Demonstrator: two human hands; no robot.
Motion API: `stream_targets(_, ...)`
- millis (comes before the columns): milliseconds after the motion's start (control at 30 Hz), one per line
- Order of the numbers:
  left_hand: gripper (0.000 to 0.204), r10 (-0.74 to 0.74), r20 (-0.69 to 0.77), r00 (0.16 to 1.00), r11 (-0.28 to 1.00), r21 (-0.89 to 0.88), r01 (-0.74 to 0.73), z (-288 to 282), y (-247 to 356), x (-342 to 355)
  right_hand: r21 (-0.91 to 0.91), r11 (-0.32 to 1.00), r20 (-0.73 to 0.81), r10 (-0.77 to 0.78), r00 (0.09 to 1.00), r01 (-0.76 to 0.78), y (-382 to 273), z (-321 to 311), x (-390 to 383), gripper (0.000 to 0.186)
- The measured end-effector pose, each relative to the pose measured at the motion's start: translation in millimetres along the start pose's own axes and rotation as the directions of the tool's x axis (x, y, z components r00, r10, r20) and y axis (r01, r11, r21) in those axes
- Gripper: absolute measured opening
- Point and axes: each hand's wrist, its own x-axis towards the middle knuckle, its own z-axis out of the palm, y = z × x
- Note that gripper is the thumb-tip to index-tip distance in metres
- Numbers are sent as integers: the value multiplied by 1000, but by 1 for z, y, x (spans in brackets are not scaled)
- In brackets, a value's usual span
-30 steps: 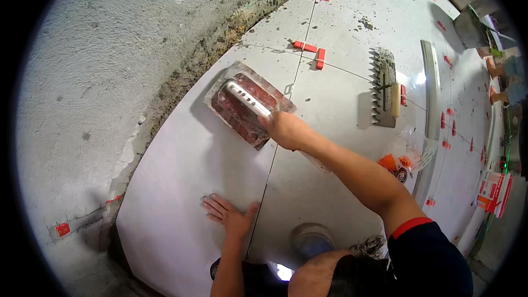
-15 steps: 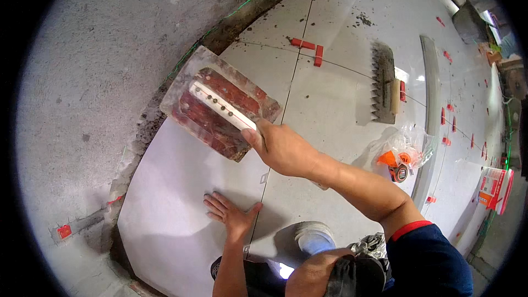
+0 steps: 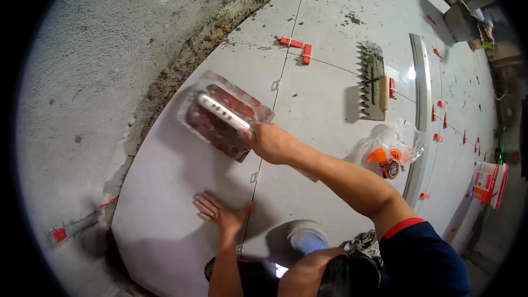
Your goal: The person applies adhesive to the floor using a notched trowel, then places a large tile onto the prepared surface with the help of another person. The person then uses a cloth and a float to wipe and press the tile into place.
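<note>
My right hand (image 3: pixel 269 142) is wrapped around the pale handle of a broad rectangular float (image 3: pixel 242 146), which has a worn red-brown back and greyed edges. The float is over a large light-grey floor tile (image 3: pixel 165 198); whether it touches the surface I cannot tell. Nearer to me, my left hand (image 3: pixel 223 214) lies on the same tile with its fingers spread, close to the joint. Small tile clips (image 3: pixel 253 177) stick up along that joint.
Beyond the tile's left edge runs a rough concrete wall (image 3: pixel 99 77). Red levelling wedges (image 3: pixel 291 42) sit along the joints. To the right lie a notched trowel (image 3: pixel 375 82), a tape measure (image 3: pixel 390 169) beside a plastic bag (image 3: pixel 407 140), and a long metal straightedge (image 3: pixel 421 104).
The float in my right hand has come down and slightly nearer to me. My left hand stays spread on the tile. The green line along the wall base no longer shows.
</note>
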Motion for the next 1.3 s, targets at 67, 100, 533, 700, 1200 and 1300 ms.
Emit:
stream_targets(67,148,-4,38,999,1000,-4,4,-8,10,1,-157,987,79,-15,997,27,16,-1,15,50)
stream_targets(100,148,-24,55,998,1000,3,24,-12,9,0,-178,982,101,-41,994,59,14,-1,17,49)
stream_targets(533,146,7,12,1000,998,-55,-6,-6,7,-4,10,998,18,-58,998,58,-31,-18,-32,53)
stream_targets(700,140,30,-42,999,993,-109,-34,-8,9,-9,-32,952,265,303,916,-305,-22,-39,8,57)
stream_targets(1200,137,-38,8,999,978,-204,39,-18,33,-6,-187,976,56,124,991,-112,11,-39,15,58)
stream_targets(1300,129,76,45,996,952,-302,-59,-30,6,-6,-227,974,-18,-12,1000,7,23,-18,34,56)
